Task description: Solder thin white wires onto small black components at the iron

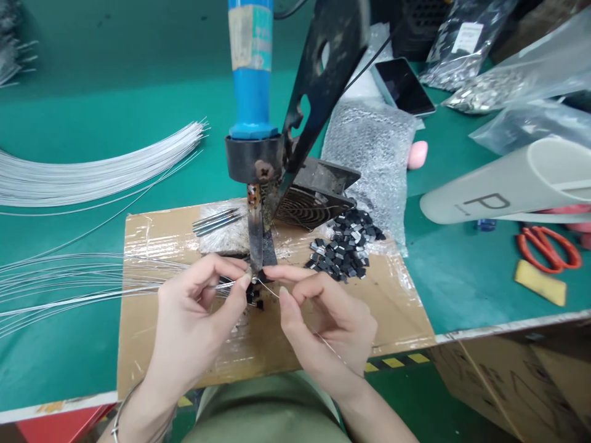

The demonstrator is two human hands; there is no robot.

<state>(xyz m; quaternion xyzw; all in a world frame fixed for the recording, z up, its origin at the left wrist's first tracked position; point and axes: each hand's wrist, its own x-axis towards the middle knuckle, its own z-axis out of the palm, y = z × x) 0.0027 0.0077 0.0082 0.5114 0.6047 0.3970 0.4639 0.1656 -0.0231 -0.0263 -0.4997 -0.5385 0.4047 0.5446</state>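
A blue-handled soldering iron (252, 98) is clamped upright, its tip pointing down between my hands. My left hand (196, 317), on the left of the tip, pinches a thin grey wire (152, 287) with its end close under the iron. Whether a small part sits at that end is hidden by the fingertips. Between thumb and fingers, my right hand (330, 317) grips a strand of solder wire (269, 288) that reaches to the tip and trails back across the palm. A few black connector pieces (259, 304) lie just below the fingertips.
A black bracket (318, 74) holds the iron; a fan (305, 206) stands behind. Small black connectors (341, 246) are heaped right on the cardboard (388, 307). A wire bundle (92, 178) lies left. Scissors (547, 249), a sponge (540, 283) and a phone (403, 86) lie right.
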